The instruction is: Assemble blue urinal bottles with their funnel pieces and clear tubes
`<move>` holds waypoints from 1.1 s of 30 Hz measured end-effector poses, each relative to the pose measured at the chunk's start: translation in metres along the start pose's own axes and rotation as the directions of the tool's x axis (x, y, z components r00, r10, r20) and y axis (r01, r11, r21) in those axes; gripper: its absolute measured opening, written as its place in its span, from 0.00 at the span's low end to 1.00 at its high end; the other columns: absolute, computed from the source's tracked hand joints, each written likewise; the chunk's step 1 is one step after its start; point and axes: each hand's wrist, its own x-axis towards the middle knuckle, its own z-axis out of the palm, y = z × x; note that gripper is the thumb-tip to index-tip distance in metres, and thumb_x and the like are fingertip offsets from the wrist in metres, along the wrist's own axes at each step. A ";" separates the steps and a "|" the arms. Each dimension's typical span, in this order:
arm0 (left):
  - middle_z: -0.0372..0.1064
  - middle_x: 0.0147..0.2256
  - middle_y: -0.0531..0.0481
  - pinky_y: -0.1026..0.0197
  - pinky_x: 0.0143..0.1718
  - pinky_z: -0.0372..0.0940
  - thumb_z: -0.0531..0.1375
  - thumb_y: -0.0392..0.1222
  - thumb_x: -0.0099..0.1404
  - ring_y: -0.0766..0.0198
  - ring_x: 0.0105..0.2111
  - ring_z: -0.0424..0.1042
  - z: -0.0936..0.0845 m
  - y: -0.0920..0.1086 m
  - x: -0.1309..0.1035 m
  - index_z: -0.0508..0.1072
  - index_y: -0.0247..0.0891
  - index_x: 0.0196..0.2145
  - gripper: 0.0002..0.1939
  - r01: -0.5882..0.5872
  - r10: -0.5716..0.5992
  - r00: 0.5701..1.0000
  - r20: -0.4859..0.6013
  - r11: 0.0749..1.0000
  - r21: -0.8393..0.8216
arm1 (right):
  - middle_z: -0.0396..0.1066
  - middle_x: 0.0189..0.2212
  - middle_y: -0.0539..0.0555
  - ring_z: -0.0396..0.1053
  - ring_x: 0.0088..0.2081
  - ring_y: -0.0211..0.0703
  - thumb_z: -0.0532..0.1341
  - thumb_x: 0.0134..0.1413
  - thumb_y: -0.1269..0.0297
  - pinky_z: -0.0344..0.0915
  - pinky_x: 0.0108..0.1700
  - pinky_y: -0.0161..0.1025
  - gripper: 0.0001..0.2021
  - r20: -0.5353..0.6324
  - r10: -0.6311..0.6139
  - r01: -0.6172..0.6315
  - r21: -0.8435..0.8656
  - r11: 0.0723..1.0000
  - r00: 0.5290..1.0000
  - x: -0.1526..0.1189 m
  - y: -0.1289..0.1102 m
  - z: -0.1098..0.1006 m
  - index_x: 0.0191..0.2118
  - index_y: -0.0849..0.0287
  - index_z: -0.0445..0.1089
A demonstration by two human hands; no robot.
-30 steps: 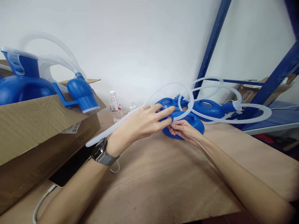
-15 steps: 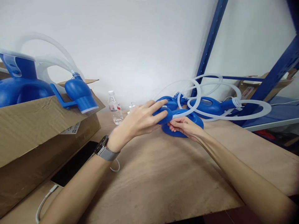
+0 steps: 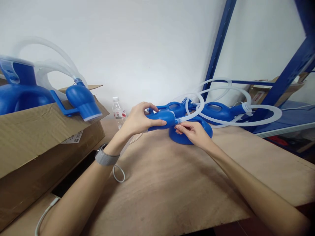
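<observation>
My left hand (image 3: 140, 119) is wrapped round a blue plastic funnel-like piece (image 3: 162, 118) above the table. A clear hose (image 3: 193, 114) joins its right end. There my right hand (image 3: 192, 131) pinches at the joint with thumb and fingers; what exactly lies between the fingertips is too small to make out. Beneath and behind the right hand sits a blue bottle (image 3: 180, 137), partly hidden. More blue bottles (image 3: 216, 113) with looped clear hoses lie behind it, near the wall.
A cardboard box (image 3: 49, 131) at the left holds a large blue container (image 3: 27, 95) and another blue hose piece (image 3: 82, 101). A water bottle (image 3: 118, 113), a black tablet (image 3: 73, 177) and a white cable (image 3: 119, 180) are near my left arm. Blue shelving (image 3: 287, 78) stands right.
My left hand has shifted left and regripped the blue piece, which now lies sideways with more of it showing. My right hand stays near the hose joint.
</observation>
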 end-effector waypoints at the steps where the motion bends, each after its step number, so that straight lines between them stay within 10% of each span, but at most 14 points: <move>1: 0.78 0.44 0.46 0.50 0.41 0.73 0.77 0.57 0.46 0.50 0.43 0.77 -0.002 0.001 0.000 0.81 0.43 0.40 0.26 0.043 -0.043 0.999 0.017 0.999 -0.017 | 0.80 0.29 0.55 0.76 0.34 0.50 0.63 0.62 0.50 0.69 0.39 0.44 0.18 -0.004 -0.021 0.021 -0.027 0.999 1.000 0.000 -0.001 0.000 0.28 0.57 0.78; 5: 0.78 0.44 0.46 0.51 0.40 0.73 0.78 0.56 0.45 0.50 0.43 0.76 -0.005 0.001 -0.001 0.81 0.44 0.41 0.27 0.084 -0.081 0.996 0.033 0.992 -0.092 | 0.80 0.30 0.54 0.76 0.34 0.50 0.62 0.64 0.52 0.69 0.40 0.44 0.17 -0.005 -0.054 0.053 -0.032 0.998 0.999 -0.001 -0.004 -0.001 0.29 0.56 0.78; 16: 0.74 0.51 0.41 0.48 0.50 0.74 0.77 0.49 0.51 0.51 0.50 0.76 0.003 -0.004 -0.001 0.80 0.39 0.42 0.23 -0.352 0.361 0.928 -0.091 0.930 0.105 | 0.80 0.36 0.58 0.76 0.39 0.50 0.64 0.59 0.38 0.73 0.44 0.45 0.24 0.032 0.075 -0.080 0.240 0.967 0.997 0.004 0.007 0.010 0.37 0.58 0.79; 26: 0.74 0.51 0.42 0.47 0.51 0.74 0.77 0.51 0.52 0.49 0.52 0.75 -0.005 0.001 -0.004 0.80 0.40 0.43 0.23 -0.384 0.391 0.919 -0.048 0.916 0.118 | 0.80 0.48 0.52 0.75 0.54 0.51 0.76 0.45 0.45 0.73 0.53 0.46 0.22 0.042 0.263 -0.200 0.765 0.613 0.964 0.000 0.004 0.018 0.45 0.48 0.79; 33: 0.69 0.58 0.40 0.45 0.54 0.72 0.76 0.49 0.56 0.48 0.55 0.74 0.000 -0.001 -0.008 0.78 0.40 0.47 0.24 -0.464 0.465 0.884 0.046 0.860 0.212 | 0.81 0.41 0.53 0.77 0.48 0.49 0.75 0.46 0.39 0.74 0.53 0.46 0.22 -0.008 0.295 -0.180 0.777 0.604 0.955 0.000 0.017 0.029 0.38 0.50 0.78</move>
